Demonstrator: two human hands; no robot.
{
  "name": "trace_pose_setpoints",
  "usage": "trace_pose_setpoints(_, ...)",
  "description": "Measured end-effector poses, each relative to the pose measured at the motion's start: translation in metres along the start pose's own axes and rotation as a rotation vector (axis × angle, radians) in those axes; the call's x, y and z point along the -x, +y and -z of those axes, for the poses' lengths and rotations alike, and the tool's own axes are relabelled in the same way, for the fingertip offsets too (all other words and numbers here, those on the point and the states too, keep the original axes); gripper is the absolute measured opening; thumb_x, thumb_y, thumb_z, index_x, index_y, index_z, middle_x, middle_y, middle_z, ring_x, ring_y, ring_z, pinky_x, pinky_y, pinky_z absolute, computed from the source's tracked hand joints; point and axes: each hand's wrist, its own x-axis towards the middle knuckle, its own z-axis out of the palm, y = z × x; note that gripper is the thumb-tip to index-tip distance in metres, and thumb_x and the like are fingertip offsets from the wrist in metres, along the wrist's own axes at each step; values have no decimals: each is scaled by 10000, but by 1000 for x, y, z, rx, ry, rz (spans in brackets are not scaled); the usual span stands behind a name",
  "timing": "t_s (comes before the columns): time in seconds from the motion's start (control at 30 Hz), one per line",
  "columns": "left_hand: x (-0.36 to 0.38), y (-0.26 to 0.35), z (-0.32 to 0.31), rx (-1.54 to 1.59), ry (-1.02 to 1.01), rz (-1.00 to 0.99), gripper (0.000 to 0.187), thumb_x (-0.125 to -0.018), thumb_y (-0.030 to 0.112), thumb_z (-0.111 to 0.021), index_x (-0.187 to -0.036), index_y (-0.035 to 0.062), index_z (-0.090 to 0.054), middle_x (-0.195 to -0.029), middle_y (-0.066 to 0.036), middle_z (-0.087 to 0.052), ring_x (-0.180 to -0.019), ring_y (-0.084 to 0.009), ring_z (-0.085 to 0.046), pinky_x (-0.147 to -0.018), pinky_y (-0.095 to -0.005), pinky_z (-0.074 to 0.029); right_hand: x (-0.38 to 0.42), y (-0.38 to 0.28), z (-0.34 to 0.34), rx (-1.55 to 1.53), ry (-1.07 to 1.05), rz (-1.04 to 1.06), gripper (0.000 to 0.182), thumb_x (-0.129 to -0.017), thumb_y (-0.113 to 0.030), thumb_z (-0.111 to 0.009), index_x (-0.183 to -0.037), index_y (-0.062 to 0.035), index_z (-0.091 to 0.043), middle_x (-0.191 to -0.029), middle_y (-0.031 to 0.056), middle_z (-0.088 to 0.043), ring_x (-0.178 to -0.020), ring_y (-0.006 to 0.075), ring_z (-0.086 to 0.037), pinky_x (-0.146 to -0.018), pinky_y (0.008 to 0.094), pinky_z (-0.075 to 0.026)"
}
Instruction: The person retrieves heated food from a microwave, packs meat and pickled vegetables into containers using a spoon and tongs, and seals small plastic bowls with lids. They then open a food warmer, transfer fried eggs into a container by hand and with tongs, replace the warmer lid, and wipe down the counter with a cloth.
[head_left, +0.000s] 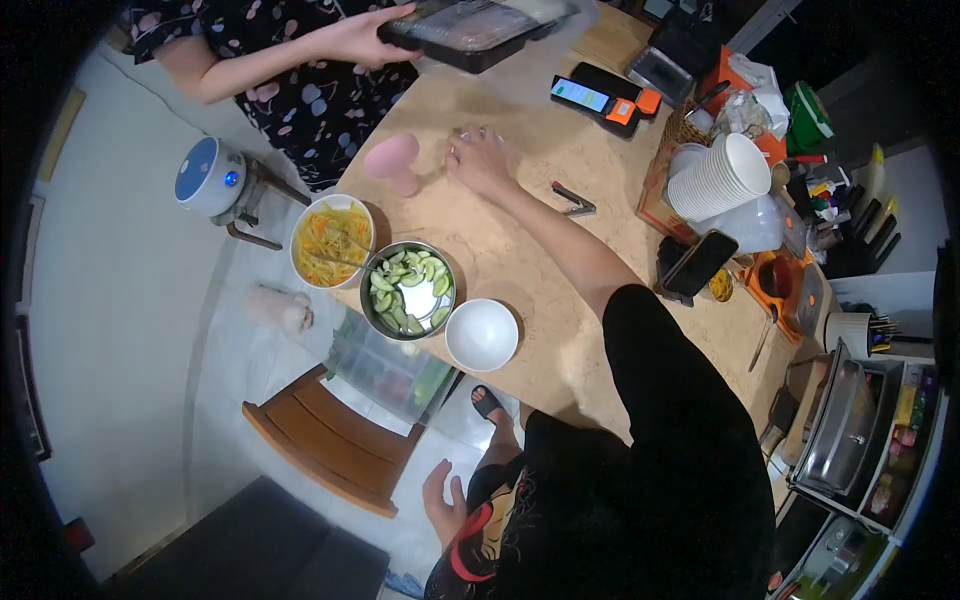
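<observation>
The right hand (480, 158) lies flat on the tan stone countertop (560, 300), palm down, fingers spread a little and closed on nothing. Just to its left, close to the fingertips but not clearly touching them, stands a pink cup-shaped object (393, 162), blurred at the edges. A pair of small metal tongs (573, 199) lies on the counter on the other side of the same hand, beside the forearm and apart from it.

The left hand (443, 498) hangs low beside the person's body, well below the counter edge, fingers loosely open and empty, far from everything on the counter.

Along the near edge of the counter sit three bowls in a row: a white bowl of shredded yellow and orange vegetables (331, 241), a steel bowl of cucumber slices (408, 288) touching it, and an empty white bowl (482, 334) just beside the steel one. All three are well apart from the right hand.

At the far end of the counter another person in a flowered dress holds a black tray with a clear lid (470, 30) in one hand (365, 38), above the countertop. A phone with a lit screen (580, 95) lies near it. To the right stand a stack of white disposable bowls (722, 175) and a dark phone (700, 262) propped at the counter's edge. A wooden stool (330, 440) stands on the floor below the bowls.
</observation>
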Motion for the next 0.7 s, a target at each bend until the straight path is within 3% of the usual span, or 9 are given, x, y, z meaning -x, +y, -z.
trace_pose_setpoints(0.07, 1, 0, -2, 8, 9, 0, 241, -837, 25, -575, -1076, 16, -604, -1085, -152, -610, -1035, -298, -563, -916, -372, -416, -5, -14, 17, -2, -67, -110, 220, -766, -338, -559, -899, -191, -655, -1147, 58, -536, -1148, 294, -401, -924, 609, -245)
trace_pose_setpoints(0.2, 6, 0, -12, 33, 30, -2, 249, -828, 29, -587, -1077, 23, -599, -1083, -152, -607, -1023, -311, -561, -906, -378, -420, -5, -21, 26, -6, -98, -133, 208, -760, -300, -557, -901, -206, -678, -1145, 45, -550, -1139, 277, -402, -942, 605, -223)
trace_pose_setpoints(0.3, 7, -6, -14, 26, -14, -3, 246, -855, 41, -575, -1099, 20, -599, -1107, -146, -606, -1060, -277, -560, -931, -355, -408, -6, -21, 14, 163, -106, -92, 306, -768, -303, -548, -1040, -209, -651, -1226, 59, -525, -1226, 291, -352, -963, 650, -169)
trace_pose_setpoints(0.37, 9, -4, -10, 26, -48, -35, 256, -853, 50, -584, -1107, 19, -595, -1112, -148, -604, -1064, -282, -557, -933, -355, -405, 5, -23, 10, 65, 175, 4, 461, -783, -298, -547, -1224, -165, -545, -1344, 104, -441, -1323, 316, -255, -999, 681, -95)
trace_pose_setpoints(0.5, 10, -5, -2, 11, -33, -28, 271, -851, 46, -580, -1121, 22, -584, -1119, -146, -597, -1063, -292, -550, -936, -365, -402, 60, -22, 67, -52, 252, 200, 566, -809, -247, -539, -1342, -119, -402, -1390, 155, -374, -1341, 347, -228, -1047, 652, -37)
trace_pose_setpoints(0.57, 8, -8, 3, 5, -37, -37, 281, -848, 48, -577, -1128, 25, -576, -1119, -148, -593, -1061, -306, -544, -933, -375, -406, 97, 18, 64, -23, 219, 70, 565, -789, -186, -557, -1330, -103, -415, -1394, 162, -362, -1337, 350, -231, -1080, 593, -50)
trace_pose_setpoints(0.63, 3, -8, 9, -17, -72, -57, 278, -848, 48, -577, -1125, 28, -578, -1120, -146, -593, -1061, -308, -543, -932, -374, -406, 138, 37, 87, 324, 289, -104, 555, -758, -116, -562, -1300, -90, -448, -1305, 182, -449, -1258, 353, -355, -1067, 523, -198)
trace_pose_setpoints(0.67, -2, -7, 10, -37, -102, -77, 274, -848, 49, -578, -1121, 30, -579, -1121, -144, -593, -1060, -309, -542, -932, -373, -407, 146, 55, 88, 329, 288, -111, 555, -758, -116, -562, -1300, -90, -448, -1305, 182, -449, -1258, 353, -355, -1067, 523, -198)
trace_pose_setpoints(0.7, -7, -4, 12, -38, -123, -84, 268, -847, 52, -581, -1114, 33, -581, -1122, -143, -593, -1061, -312, -540, -930, -372, -408, 155, 75, 87, 162, 132, -132, 550, -752, -92, -557, -1293, -82, -455, -1223, 185, -496, -1179, 349, -421, -1020, 485, -271)
